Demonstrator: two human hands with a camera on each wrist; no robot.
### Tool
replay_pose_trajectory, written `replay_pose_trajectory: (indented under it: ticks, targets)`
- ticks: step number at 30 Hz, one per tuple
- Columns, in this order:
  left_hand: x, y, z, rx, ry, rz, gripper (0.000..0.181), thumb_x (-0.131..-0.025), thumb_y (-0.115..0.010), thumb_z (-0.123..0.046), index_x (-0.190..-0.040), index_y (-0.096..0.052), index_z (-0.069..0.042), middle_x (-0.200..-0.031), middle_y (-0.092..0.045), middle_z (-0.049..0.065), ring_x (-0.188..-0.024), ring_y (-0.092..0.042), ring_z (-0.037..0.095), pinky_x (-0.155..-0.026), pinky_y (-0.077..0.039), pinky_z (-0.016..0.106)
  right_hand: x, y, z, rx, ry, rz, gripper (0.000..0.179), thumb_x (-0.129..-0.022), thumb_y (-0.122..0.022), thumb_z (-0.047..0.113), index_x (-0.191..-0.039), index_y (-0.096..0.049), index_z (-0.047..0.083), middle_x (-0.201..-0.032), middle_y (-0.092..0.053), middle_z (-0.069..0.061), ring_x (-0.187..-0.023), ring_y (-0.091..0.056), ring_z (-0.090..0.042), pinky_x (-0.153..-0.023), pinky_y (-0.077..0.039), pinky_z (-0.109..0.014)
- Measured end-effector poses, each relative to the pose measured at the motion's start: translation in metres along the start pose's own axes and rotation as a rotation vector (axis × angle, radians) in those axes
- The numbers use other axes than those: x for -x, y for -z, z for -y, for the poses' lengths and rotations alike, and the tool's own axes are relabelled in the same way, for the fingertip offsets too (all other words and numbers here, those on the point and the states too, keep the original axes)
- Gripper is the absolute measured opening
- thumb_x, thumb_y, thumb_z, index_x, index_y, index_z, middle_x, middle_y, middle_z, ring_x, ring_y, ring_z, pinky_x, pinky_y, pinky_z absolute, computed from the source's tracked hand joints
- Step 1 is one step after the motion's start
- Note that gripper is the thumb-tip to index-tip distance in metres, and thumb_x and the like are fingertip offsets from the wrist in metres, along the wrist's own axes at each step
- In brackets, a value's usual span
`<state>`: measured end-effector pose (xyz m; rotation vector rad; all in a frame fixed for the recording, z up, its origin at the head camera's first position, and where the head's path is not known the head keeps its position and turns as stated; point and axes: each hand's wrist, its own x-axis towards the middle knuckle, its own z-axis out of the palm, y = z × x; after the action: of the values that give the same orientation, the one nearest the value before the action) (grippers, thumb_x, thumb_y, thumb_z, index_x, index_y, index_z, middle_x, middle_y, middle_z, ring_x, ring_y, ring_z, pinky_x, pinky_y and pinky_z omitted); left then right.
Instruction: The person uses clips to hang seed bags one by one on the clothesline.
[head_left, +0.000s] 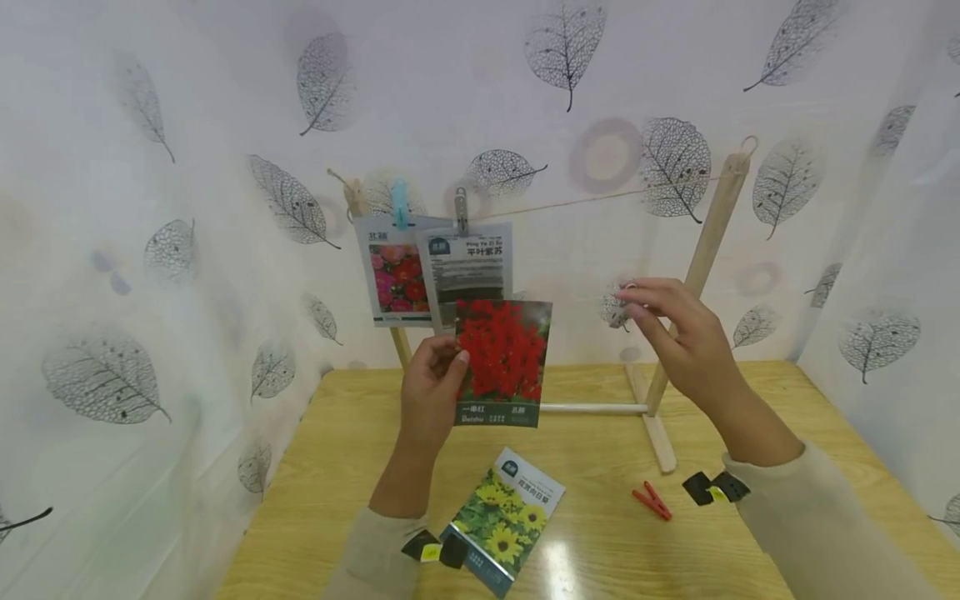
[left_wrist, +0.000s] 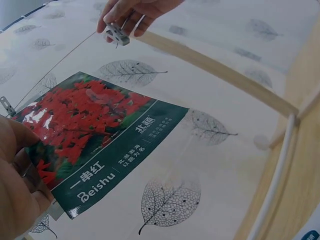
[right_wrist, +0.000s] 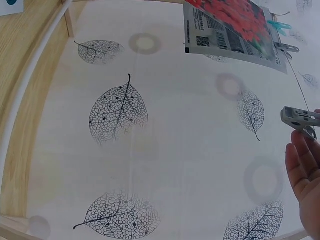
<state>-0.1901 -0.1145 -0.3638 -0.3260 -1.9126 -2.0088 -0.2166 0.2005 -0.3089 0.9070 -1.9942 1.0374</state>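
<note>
My left hand [head_left: 433, 383] pinches the left edge of a seed packet with red flowers [head_left: 501, 358], held upright in front of the rack. In the left wrist view the packet's dark green bottom band shows white lettering. My right hand [head_left: 686, 342] is raised to the right of it and holds a grey clothespin [right_wrist: 300, 117] between thumb and fingers. A thin string [head_left: 577, 202] runs between the rack's posts. From it hang a pink-and-red flower packet [head_left: 399, 279] under a light blue clothespin [head_left: 400, 204], and a packet with printed text [head_left: 468, 265] under a grey clothespin [head_left: 461, 210].
On the wooden table [head_left: 337, 483] lie a yellow-flower seed packet [head_left: 506, 521] and, to its right, a red clothespin [head_left: 652, 501]. The rack's right post [head_left: 712, 225] stands on a wooden foot [head_left: 660, 446], joined to a white bar [head_left: 592, 408]. Leaf-patterned curtains [head_left: 217, 117] surround the table.
</note>
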Motion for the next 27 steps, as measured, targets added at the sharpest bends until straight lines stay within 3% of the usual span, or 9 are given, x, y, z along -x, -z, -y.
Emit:
replay_pose_trajectory:
  ticks: [6,18,27]
  targets:
    - [-0.004,-0.001,0.000,-0.008,-0.037,-0.007,0.019,-0.101,-0.059,-0.005,-0.118,-0.056,0.002,-0.102,-0.060,0.004,-0.082,-0.056,0.010,-0.066,-0.047,0.019,-0.006,0.000,0.000,0.007,0.006,0.003,0.034,-0.095,-0.059,-0.008,-0.124,-0.069,0.005,-0.127,-0.066,-0.013,-0.125,-0.056,-0.001,-0.104,-0.043,-0.012]
    - [-0.010,-0.004,-0.002,-0.034,-0.043,-0.023,0.021,-0.100,-0.060,-0.007,-0.119,-0.056,0.001,-0.105,-0.061,0.007,-0.084,-0.056,0.010,-0.067,-0.046,0.019,-0.024,0.001,0.004,0.014,0.027,-0.006,0.032,-0.097,-0.057,-0.006,-0.124,-0.069,0.004,-0.128,-0.066,-0.014,-0.125,-0.056,-0.003,-0.100,-0.044,-0.012]
    - [-0.012,-0.010,-0.003,0.007,-0.061,-0.032,0.020,-0.100,-0.059,-0.003,-0.119,-0.055,0.004,-0.103,-0.061,0.003,-0.086,-0.058,0.009,-0.069,-0.047,0.018,-0.036,0.000,0.007,-0.020,0.045,-0.006,0.035,-0.095,-0.057,-0.011,-0.124,-0.069,0.004,-0.127,-0.066,-0.014,-0.125,-0.057,-0.007,-0.099,-0.046,-0.014]
